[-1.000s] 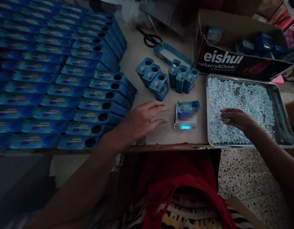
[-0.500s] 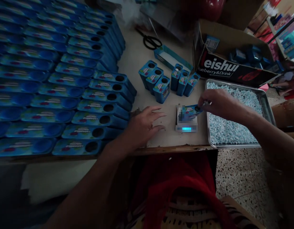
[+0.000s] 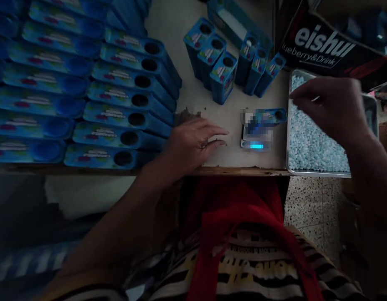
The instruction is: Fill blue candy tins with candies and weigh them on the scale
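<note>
My left hand (image 3: pixel 193 144) rests on the table with its fingers stretched out, left of a small digital scale (image 3: pixel 256 146) whose display glows blue. On the scale lies a blue box (image 3: pixel 276 116) with a round dark opening, partly blurred. Over a metal tray (image 3: pixel 319 172) of small pale blue and white pellets (image 3: pixel 315 146), my right hand (image 3: pixel 334 106) has its fingers pinched together. Whatever they hold, if anything, is hidden. Behind the scale stand several upright blue boxes (image 3: pixel 224 77) with round openings; a white bit shows in the opening of one.
Rows of blue boxes (image 3: pixel 111 113) cover the table's left side. A black printed carton (image 3: pixel 325 46) with blue items inside stands behind the tray. An empty-looking blue tray-shaped box (image 3: pixel 231 25) lies at the back. The table's front edge (image 3: pixel 231 172) runs before me.
My right hand has moved right, from the opening of the box on the scale to above the pellet tray. My left hand stays on the table. The view has shifted closer.
</note>
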Demonstrator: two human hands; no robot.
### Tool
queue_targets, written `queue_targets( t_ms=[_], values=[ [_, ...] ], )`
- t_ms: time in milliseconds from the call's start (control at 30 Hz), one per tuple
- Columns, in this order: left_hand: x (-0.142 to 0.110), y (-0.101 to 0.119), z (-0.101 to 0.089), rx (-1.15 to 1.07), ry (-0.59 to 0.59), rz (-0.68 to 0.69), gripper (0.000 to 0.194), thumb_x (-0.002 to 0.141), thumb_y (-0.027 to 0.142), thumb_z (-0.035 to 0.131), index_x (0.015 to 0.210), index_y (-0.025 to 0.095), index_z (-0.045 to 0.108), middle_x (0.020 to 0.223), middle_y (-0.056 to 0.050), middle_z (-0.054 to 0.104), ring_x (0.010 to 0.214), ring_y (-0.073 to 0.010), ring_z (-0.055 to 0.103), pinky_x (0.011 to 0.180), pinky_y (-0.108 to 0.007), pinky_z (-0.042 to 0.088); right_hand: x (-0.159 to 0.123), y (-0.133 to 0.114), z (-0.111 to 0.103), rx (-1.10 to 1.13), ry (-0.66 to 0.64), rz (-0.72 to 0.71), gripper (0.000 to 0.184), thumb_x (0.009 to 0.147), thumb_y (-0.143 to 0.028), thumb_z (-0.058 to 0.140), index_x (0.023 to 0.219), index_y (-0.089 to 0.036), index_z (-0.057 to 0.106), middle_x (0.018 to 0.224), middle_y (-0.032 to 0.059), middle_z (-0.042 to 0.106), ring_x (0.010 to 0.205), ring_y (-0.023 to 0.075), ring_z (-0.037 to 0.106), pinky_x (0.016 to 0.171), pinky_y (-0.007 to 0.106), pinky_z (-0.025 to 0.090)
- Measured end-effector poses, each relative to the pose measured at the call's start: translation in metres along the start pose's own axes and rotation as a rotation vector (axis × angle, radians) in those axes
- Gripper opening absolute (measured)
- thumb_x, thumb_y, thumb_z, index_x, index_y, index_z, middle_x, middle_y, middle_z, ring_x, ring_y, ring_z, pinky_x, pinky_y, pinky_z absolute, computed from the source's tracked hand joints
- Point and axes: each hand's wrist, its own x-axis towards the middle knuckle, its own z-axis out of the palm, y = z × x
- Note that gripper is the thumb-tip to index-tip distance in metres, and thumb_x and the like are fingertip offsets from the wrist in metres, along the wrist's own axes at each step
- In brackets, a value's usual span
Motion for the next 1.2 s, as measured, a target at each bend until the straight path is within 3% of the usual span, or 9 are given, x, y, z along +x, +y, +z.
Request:
queue_targets(
  t_ms=[67, 133, 233, 300, 633, 767, 900, 1033, 1200],
  values=[
    [-0.008, 0.004, -0.002, -0.001, -0.005, 0.003, 0.027, 0.112, 0.044, 0.060, 0.116, 0.029, 0.083, 0.116, -0.003, 0.085, 0.112, -0.0256, 0.080, 0.105, -0.042, 0.064, -0.007, 0.032, 0.000, -0.063, 0.121, 0.118, 0.020, 0.097, -0.020, 0.072, 0.106, -0.022, 0.089, 0.091, 0.0067, 0.082, 0.083, 0.0227, 0.074, 0.088, 0.041, 0.058],
    [-0.017, 0.005, -0.004, -0.009, -0.008, -0.001, 0.026, 0.112, 0.044, 0.061, 0.113, 0.031, 0.083, 0.114, -0.001, 0.086, 0.107, -0.0232, 0.081, 0.100, -0.039, 0.064, -0.016, 0.074, 0.005, -0.222, 0.019, 0.261, 0.021, 0.094, -0.018, 0.077, 0.111, -0.018, 0.088, 0.090, 0.0077, 0.081, 0.083, 0.0213, 0.072, 0.088, 0.040, 0.056],
    [-0.026, 0.005, -0.005, -0.028, 0.026, 0.010, 0.019, 0.110, 0.041, 0.066, 0.111, 0.032, 0.083, 0.111, 0.001, 0.086, 0.103, -0.0215, 0.081, 0.096, -0.036, 0.065, -0.037, 0.129, 0.026, -0.274, -0.361, 0.271, 0.074, 0.080, -0.027, 0.098, 0.149, -0.018, 0.073, 0.137, 0.0181, 0.077, 0.116, 0.0294, 0.071, 0.098, 0.044, 0.054],
    [-0.027, 0.005, -0.004, -0.036, 0.058, 0.029, 0.016, 0.108, 0.039, 0.070, 0.110, 0.032, 0.084, 0.109, 0.002, 0.086, 0.101, -0.0211, 0.081, 0.093, -0.035, 0.065, -0.052, 0.148, 0.044, -0.317, -0.376, 0.172, 0.081, 0.083, -0.032, 0.097, 0.157, -0.021, 0.066, 0.161, 0.0217, 0.062, 0.142, 0.0381, 0.058, 0.110, 0.050, 0.050],
    [-0.015, 0.011, 0.011, 0.075, 0.065, 0.172, 0.019, 0.102, 0.037, 0.076, 0.112, 0.025, 0.087, 0.108, -0.004, 0.087, 0.098, -0.0215, 0.082, 0.086, -0.033, 0.063, -0.060, 0.165, 0.075, -0.211, -0.339, 0.185, 0.035, 0.094, -0.039, 0.078, 0.122, -0.019, 0.079, 0.106, 0.0087, 0.079, 0.103, 0.0302, 0.071, 0.096, 0.042, 0.053],
    [-0.027, 0.011, 0.008, 0.137, 0.051, 0.146, 0.018, 0.101, 0.037, 0.075, 0.111, 0.027, 0.086, 0.106, -0.002, 0.087, 0.095, -0.0213, 0.082, 0.084, -0.034, 0.064, -0.073, 0.159, 0.062, -0.193, -0.290, 0.221, 0.047, 0.105, -0.050, 0.070, 0.133, -0.013, 0.077, 0.129, 0.0174, 0.074, 0.117, 0.0339, 0.069, 0.105, 0.049, 0.051],
    [-0.034, 0.013, 0.006, 0.198, 0.084, 0.145, 0.013, 0.101, 0.034, 0.075, 0.109, 0.028, 0.084, 0.104, 0.000, 0.087, 0.093, -0.0209, 0.083, 0.082, -0.033, 0.064, -0.108, 0.157, 0.068, -0.199, -0.289, 0.001, 0.082, 0.086, -0.073, 0.088, 0.152, -0.030, 0.067, 0.158, 0.0141, 0.061, 0.141, 0.0447, 0.053, 0.111, 0.055, 0.050],
    [-0.025, 0.017, 0.018, 0.169, 0.076, 0.175, 0.010, 0.102, 0.029, 0.075, 0.108, 0.027, 0.082, 0.103, 0.000, 0.086, 0.093, -0.0209, 0.083, 0.083, -0.034, 0.066, -0.122, 0.161, 0.084, -0.277, -0.266, -0.139, 0.060, 0.100, -0.059, 0.077, 0.151, -0.029, 0.065, 0.152, 0.0155, 0.065, 0.135, 0.0408, 0.056, 0.106, 0.049, 0.050],
    [-0.005, 0.018, 0.035, 0.181, 0.092, 0.178, 0.013, 0.104, 0.032, 0.072, 0.111, 0.029, 0.084, 0.112, -0.003, 0.086, 0.106, -0.0241, 0.083, 0.098, -0.041, 0.067, -0.088, 0.179, 0.084, -0.151, -0.197, 0.043, 0.026, 0.105, -0.032, 0.061, 0.119, -0.016, 0.077, 0.115, 0.0152, 0.077, 0.097, 0.0271, 0.067, 0.084, 0.036, 0.048]
  ],
)
